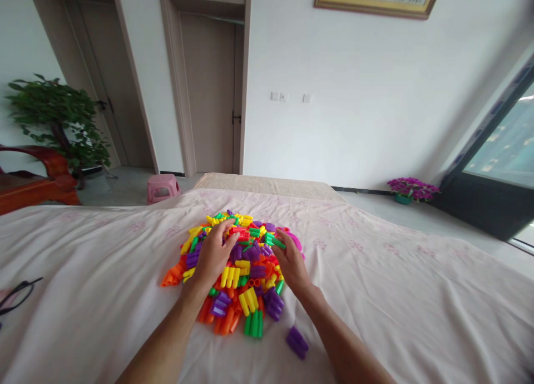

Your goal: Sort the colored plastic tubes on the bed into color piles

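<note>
A purple piece (297,342) is lying on the pale cloth (384,300), closer in than the right hand (293,266) and apart from the pile. A big pile of bright pieces (249,301) is spreading out under and between the hands. The left hand (213,255) is holding a red piece (240,235), and the right hand is pinching a green piece (274,240) (both look like little tubes stuck together). Far past the left hand, a pink stool (162,181) is standing on the floor.
</note>
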The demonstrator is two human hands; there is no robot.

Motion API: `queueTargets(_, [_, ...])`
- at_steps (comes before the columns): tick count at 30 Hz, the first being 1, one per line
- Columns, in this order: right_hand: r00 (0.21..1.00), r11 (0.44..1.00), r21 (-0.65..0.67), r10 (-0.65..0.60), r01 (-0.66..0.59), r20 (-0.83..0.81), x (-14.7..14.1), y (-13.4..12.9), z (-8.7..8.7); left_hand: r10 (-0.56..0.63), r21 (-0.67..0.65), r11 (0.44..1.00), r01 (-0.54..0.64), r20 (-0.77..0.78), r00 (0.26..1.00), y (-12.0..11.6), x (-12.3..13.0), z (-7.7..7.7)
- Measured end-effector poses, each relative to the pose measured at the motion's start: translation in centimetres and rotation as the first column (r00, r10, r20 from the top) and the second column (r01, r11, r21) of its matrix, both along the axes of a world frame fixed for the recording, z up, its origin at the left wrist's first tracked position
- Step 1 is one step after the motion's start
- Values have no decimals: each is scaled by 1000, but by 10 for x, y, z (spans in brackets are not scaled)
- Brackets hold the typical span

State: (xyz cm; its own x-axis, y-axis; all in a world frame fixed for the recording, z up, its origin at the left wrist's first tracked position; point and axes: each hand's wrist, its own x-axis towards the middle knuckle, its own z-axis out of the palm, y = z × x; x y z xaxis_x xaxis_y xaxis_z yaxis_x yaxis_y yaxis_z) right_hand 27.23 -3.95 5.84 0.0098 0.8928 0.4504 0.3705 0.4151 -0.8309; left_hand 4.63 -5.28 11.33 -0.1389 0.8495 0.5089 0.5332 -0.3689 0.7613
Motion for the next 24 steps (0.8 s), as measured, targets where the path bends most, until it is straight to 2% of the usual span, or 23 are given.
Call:
queueTargets(2, [990, 994, 94, -58, 46, 132, 10, 13, -5, 89, 121, 990, -72, -143, 986, -3, -4, 6])
queueTargets(3, [976, 989, 122, -109, 87, 188, 16, 19, -8, 85, 152, 987, -55, -199, 976, -8, -2, 7])
queueTargets(4, [955, 981, 131, -172, 143, 242, 23, 24, -11, 37, 153, 988, 2, -251, 967, -15, 4, 8])
queueTargets(6, [884, 956, 107, -294, 274, 364, 38, 31, -17, -158, 93, 975, 201, -348, 924, -33, 23, 2])
queueTargets(7, [834, 937, 86, -342, 339, 433, 45, 33, -20, -273, 40, 948, 317, -416, 867, -43, 34, -4])
queueTargets(9, [729, 897, 38, -383, 441, 568, 58, 33, -25, -437, -25, 857, 515, -565, 700, -62, 58, -21])
queueTargets(11, [654, 867, -19, -360, 497, 665, 67, 30, -29, -464, -55, 795, 604, -696, 547, -77, 77, -39])
queueTargets(14, [632, 862, -89, -292, 499, 718, 71, 25, -32, -386, -63, 797, 600, -818, 426, -87, 91, -55])
queueTargets(16, [660, 872, -105, -277, 478, 698, 69, 24, -32, -335, -66, 833, 550, -851, 405, -88, 93, -57])
queueTargets(18, [696, 879, -101, -293, 465, 656, 66, 26, -32, -308, -68, 865, 497, -854, 419, -85, 93, -55])
queueTargets(21, [775, 896, -124, -292, 427, 560, 62, 30, -33, -289, -53, 896, 440, -823, 489, -79, 88, -52])
queueTargets(24, [888, 927, -187, -232, 326, 396, 59, 35, -37, -200, 7, 939, 343, -802, 563, -71, 80, -51])
